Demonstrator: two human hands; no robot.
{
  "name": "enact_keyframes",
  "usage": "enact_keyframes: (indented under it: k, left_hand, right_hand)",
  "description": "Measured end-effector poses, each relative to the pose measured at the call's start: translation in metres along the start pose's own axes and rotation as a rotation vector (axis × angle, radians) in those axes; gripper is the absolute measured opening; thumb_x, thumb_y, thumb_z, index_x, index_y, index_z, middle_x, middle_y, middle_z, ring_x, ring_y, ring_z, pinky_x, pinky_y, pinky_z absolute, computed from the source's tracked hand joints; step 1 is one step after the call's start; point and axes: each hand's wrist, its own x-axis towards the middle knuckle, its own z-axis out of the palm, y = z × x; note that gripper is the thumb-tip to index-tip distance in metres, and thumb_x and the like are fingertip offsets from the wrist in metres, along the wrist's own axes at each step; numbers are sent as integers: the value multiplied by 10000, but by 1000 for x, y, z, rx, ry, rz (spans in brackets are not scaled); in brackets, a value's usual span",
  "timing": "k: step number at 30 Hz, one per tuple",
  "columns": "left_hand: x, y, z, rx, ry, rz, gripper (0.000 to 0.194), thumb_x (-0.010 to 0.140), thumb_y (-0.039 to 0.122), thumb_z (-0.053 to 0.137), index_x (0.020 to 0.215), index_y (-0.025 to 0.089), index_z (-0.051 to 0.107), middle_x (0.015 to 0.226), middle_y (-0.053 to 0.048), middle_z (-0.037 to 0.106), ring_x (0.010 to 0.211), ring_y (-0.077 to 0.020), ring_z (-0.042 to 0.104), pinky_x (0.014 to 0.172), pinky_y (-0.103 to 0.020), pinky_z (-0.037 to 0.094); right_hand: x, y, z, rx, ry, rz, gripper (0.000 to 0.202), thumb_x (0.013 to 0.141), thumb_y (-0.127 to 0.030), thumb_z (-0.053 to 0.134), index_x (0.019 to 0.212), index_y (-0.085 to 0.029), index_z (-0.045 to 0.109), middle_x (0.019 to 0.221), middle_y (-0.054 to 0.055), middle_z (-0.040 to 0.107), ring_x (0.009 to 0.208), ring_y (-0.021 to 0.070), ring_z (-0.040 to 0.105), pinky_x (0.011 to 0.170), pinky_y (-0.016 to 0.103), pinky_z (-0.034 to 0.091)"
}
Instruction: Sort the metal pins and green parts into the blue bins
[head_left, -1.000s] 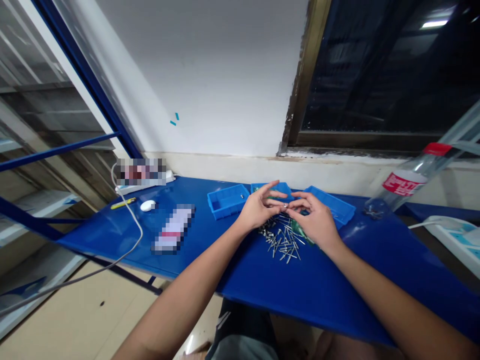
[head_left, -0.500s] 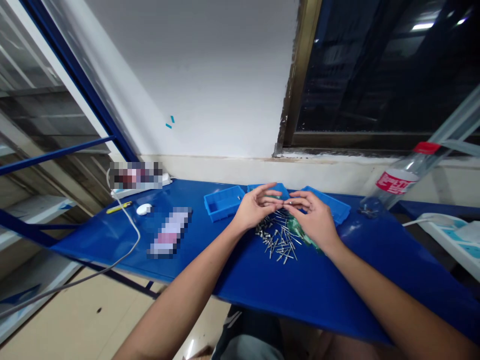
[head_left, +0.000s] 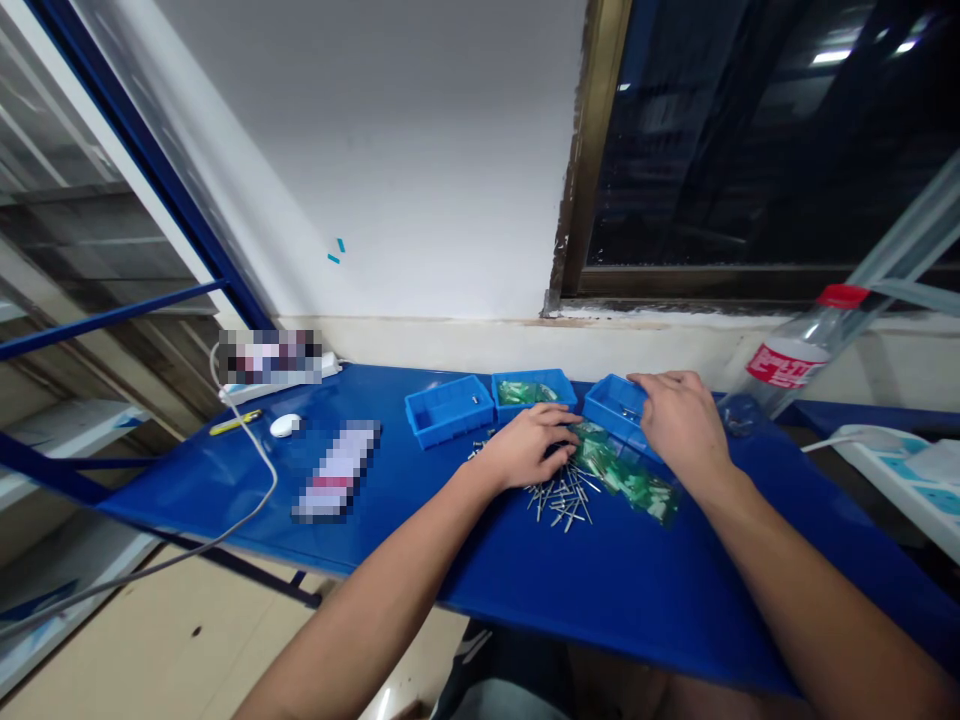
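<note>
Fingers (head_left: 553, 412) of the left hand (head_left: 523, 448) are loosely bent and parted from the thumb, a visible gap being left between them; nothing can be seen gripped there. That hand is held palm down over a pile of metal pins (head_left: 562, 500), by which the blue table (head_left: 525, 580) is partly covered; a few more metal pieces are seen just beyond the wrist.

By the right hand (head_left: 686, 430) the right-hand blue tray (head_left: 606, 422) is reached, with the index finger stretched over its far side and the thumb set lower — whether anything is pinched cannot be told. Small metal pieces are seen inside that tray, near the thumb.

Green packets (head_left: 626, 475) are strewn between the two hands, just beside the pins. More green packets are held in the middle tray (head_left: 517, 411), and one small metal piece is seen in the left-hand tray (head_left: 454, 428).

A clear bottle (head_left: 787, 358), red-capped and red-labelled, is stood near the right hand. Farther left, a pixelated flat object (head_left: 337, 470), a white rounded object (head_left: 285, 426) and a yellow tool (head_left: 235, 422) are laid — all well apart from the hands.
</note>
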Motion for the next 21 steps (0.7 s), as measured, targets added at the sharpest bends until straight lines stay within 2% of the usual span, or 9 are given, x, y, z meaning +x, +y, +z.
enact_keyframes:
  k: [2, 5, 8, 13, 15, 18, 21]
  left_hand:
    - [2, 0, 3, 44, -36, -4, 251, 969, 221, 591, 1121, 177, 785, 1453, -118, 653, 1485, -323, 471, 1230, -565, 399]
    - [4, -1, 7, 55, -63, -13, 259, 964, 191, 574, 1101, 182, 793, 1413, -106, 686, 1480, -334, 469, 1214, -577, 410]
    - [6, -2, 9, 39, -50, -23, 264, 974, 193, 568, 1114, 189, 792, 1362, -103, 718, 1452, -322, 494, 1202, -564, 424]
    - [9, -2, 10, 21, -4, -24, 319, 1007, 236, 555, 1267, 185, 732, 1342, -122, 718, 1391, -293, 551, 1201, -541, 430]
    - [10, 0, 9, -10, 68, -29, 324, 1012, 246, 563, 1294, 182, 707, 1336, -130, 707, 1355, -278, 580, 1200, -514, 442]
    - [9, 3, 5, -104, 259, -103, 285, 1005, 242, 590, 1264, 179, 690, 1288, -130, 699, 1259, -254, 636, 1143, -466, 506]
    - [7, 3, 2, -252, 452, -225, 201, 979, 225, 632, 1167, 182, 689, 1185, -111, 705, 1074, -215, 700, 996, -411, 597]
  right_hand:
    - [0, -4, 1, 22, -6, -8, 449, 875, -132, 516, 1263, -195, 731, 1077, 150, 781, 1085, 388, 569, 898, 531, 478]
    - [2, -18, -1, 93, -28, -33, 425, 904, -142, 513, 1272, -187, 721, 1100, 147, 779, 1108, 384, 568, 929, 533, 476]
    - [3, -30, -2, 148, -33, -70, 403, 932, -142, 501, 1263, -201, 724, 1088, 134, 778, 1110, 373, 576, 943, 528, 478]
    - [4, -44, -6, 272, -11, -84, 353, 979, -179, 497, 1233, -222, 738, 1098, 120, 777, 1115, 354, 601, 983, 541, 497]
    - [5, -50, -10, 363, 7, -81, 333, 997, -200, 495, 1217, -238, 742, 1091, 110, 777, 1117, 342, 619, 1002, 538, 504]
    - [6, -60, -17, 545, 35, -49, 279, 1026, -273, 516, 1202, -256, 732, 1135, 94, 768, 1127, 312, 655, 1030, 523, 519]
    - [3, -73, -15, 747, -60, 88, 319, 979, -387, 646, 1266, -258, 696, 1248, 101, 745, 1075, 295, 715, 997, 507, 570]
